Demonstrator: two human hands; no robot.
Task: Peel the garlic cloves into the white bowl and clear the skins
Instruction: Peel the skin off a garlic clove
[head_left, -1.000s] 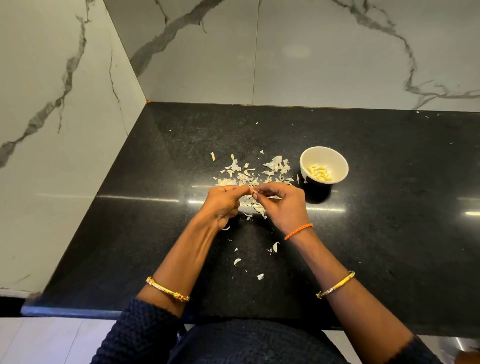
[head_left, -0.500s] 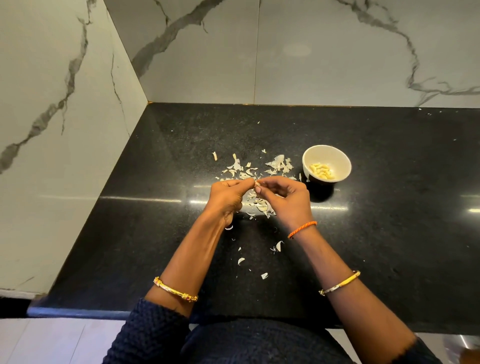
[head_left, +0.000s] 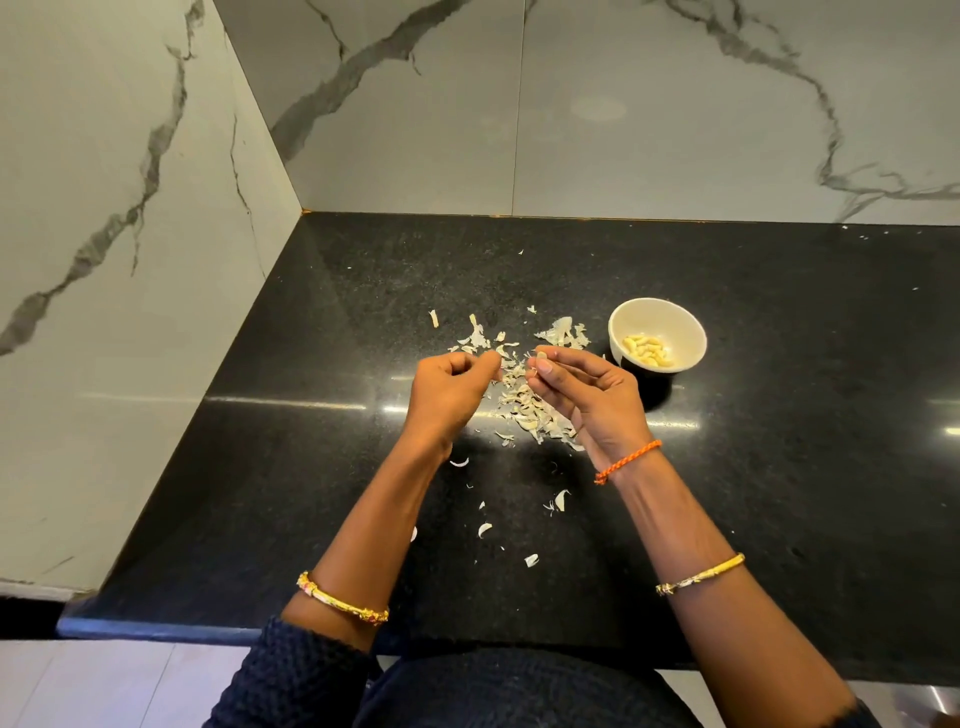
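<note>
A second ago both hands met fingertip to fingertip over the skins, working one clove together. Now I see them drawn a little apart: the left hand (head_left: 452, 387) has pulled off to its own side, and the right hand (head_left: 587, 392) keeps the garlic clove (head_left: 541, 356) pinched between thumb and forefinger, held up over the heap. I read that as a strip of skin just torn away, so this clove is close to bare and should soon be ready to drop.

The left hand's fingers are curled in, thumb against fingertips; it may pinch a flake of skin, but that is too small for me to tell. The right hand is turned palm up and to the left, its other fingers loosely bent under the clove. Both forearms reach in from the near edge of the table (head_left: 779, 467), and neither hand appears to rest on it.

The white bowl (head_left: 691, 332) stands just beyond and to the right of the right hand, with several peeled cloves (head_left: 647, 349) lying in its bottom. The garlic skins (head_left: 524, 400) lie scattered on the table between and beneath the hands, a few stray flakes nearer me, so clearing is not yet begun.
</note>
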